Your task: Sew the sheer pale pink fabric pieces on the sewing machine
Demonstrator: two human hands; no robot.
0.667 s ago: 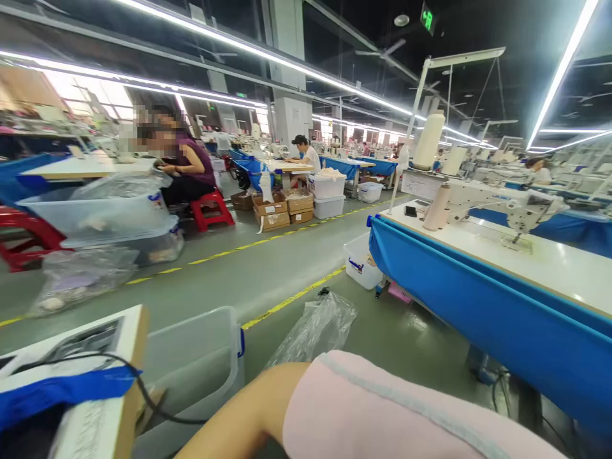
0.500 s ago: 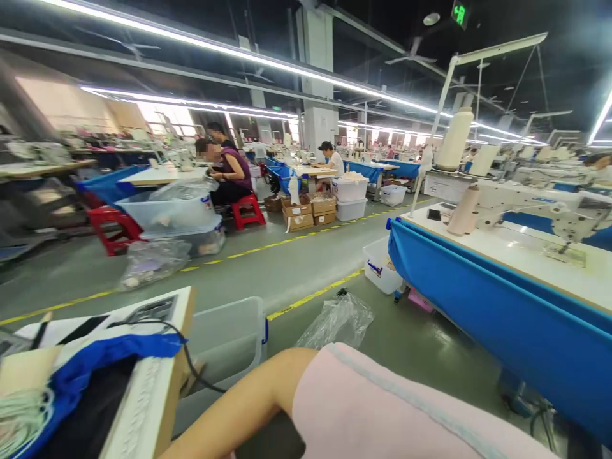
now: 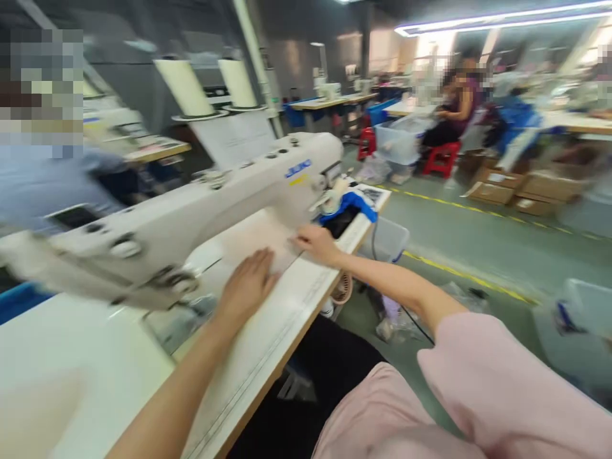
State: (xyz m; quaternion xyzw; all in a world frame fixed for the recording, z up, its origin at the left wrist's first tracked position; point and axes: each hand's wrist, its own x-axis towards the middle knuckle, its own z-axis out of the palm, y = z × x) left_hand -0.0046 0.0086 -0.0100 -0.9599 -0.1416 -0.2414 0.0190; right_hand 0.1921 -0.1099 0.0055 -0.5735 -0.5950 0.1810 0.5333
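A pale pinkish piece of fabric (image 3: pixel 255 236) lies on the white sewing table beneath the arm of a white sewing machine (image 3: pixel 239 191). Flat on its near part rests my left hand (image 3: pixel 248 280), fingers stretched out, just past the machine's needle end. My right hand (image 3: pixel 316 244) is at the fabric's far right edge, its fingers curled and pinching that edge. Motion blur softens the fabric's outline. Beyond my right hand are a blue cloth (image 3: pixel 356 205) and a black patch at the table's end.
Thread cones (image 3: pixel 184 88) stand behind the machine. A blurred pale piece (image 3: pixel 43 408) lies at the table's lower left. Across the yellow-lined aisle, a person sits on a red stool (image 3: pixel 442 159) near cardboard boxes (image 3: pixel 495 185). Another person is at the left.
The view has swung left from the aisle to the sewing table. Both hands, out of sight before, now show on the fabric.
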